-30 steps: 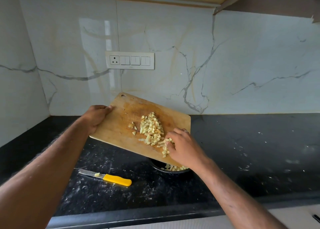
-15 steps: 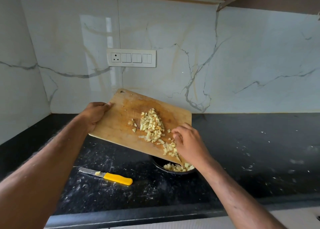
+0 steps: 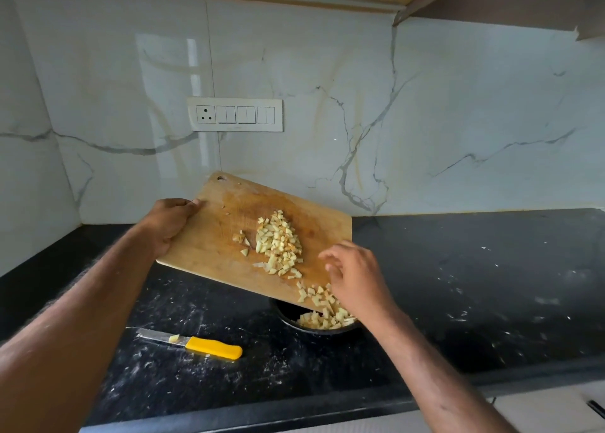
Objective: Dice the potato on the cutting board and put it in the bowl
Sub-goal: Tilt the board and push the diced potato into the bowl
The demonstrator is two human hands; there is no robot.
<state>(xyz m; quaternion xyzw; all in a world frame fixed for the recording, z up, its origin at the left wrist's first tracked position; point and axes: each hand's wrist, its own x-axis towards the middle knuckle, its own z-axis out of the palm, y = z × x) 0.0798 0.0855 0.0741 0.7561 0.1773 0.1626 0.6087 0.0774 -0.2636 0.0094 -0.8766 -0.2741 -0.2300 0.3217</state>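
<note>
My left hand (image 3: 170,223) grips the left edge of a wooden cutting board (image 3: 209,252), which is lifted off the counter and tilted down to the right. A pile of diced potato (image 3: 280,243) lies on the board's middle. More dice slide off the low corner into a dark bowl (image 3: 288,315) beneath it, where several pieces lie. My right hand (image 3: 355,279) hovers over the board's lower right corner, fingers loosely spread, brushing the dice toward the bowl. The board and my hand hide most of the bowl.
A knife with a yellow handle (image 3: 212,347) lies on the black counter in front left of the bowl, a potato bit on its blade. The marble wall with a switch panel (image 3: 235,114) stands behind. The counter's front edge runs along the bottom.
My right hand has swept dice down the board toward the low corner and lifted slightly. More potato pieces now lie in the bowl. The board is held at much the same tilt.
</note>
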